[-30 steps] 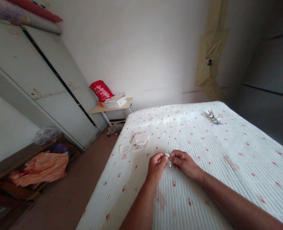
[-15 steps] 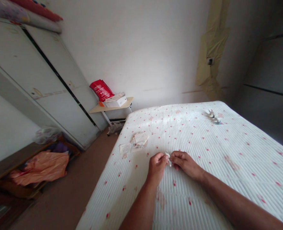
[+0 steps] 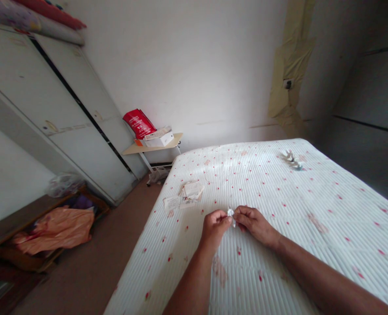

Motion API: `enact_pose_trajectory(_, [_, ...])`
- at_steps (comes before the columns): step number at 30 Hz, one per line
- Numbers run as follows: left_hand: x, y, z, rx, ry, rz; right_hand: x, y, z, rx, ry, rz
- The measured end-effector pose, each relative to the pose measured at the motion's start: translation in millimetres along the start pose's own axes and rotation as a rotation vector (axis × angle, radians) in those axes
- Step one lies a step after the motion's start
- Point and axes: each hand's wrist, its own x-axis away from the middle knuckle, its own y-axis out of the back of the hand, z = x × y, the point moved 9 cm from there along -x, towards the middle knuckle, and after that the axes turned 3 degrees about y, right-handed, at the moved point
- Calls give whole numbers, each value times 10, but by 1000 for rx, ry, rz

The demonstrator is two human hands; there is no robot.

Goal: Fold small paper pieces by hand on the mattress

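Between my two hands is a small piece of folded white paper, held just above the bed. My left hand pinches its left side between thumb and fingers. On the other side, my right hand grips the paper with its fingertips. Fingers cover part of the paper, so its full shape does not show. Several flat printed paper pieces lie on the bed beyond my left hand. Farther off at the right is a row of small folded paper figures, too small to make out in detail.
A ribbed white mattress with red dots lies under my hands. Past its far left corner stands a small table bearing a red bag and a white box. An orange plastic bag and a wardrobe are at the left.
The small white paper has turned slightly between my fingers and shows more of its face. My hands have shifted only a little. The other things lie as before.
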Motion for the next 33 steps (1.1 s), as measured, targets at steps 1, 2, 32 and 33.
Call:
enact_pose_trajectory(1, [-2,0,5,3,1,2,2,1,7,10,0,-2])
enact_pose_trajectory(2, [-3,-1,6,6,1,3,3,2,10,19,0,-5])
enact_pose_trajectory(32, [6,227,-20,70,3,-228,35,198,170,533,264,-208])
enact_pose_trajectory(33, [7,203,-9,59,18,-211,62,197,244,674,316,-242])
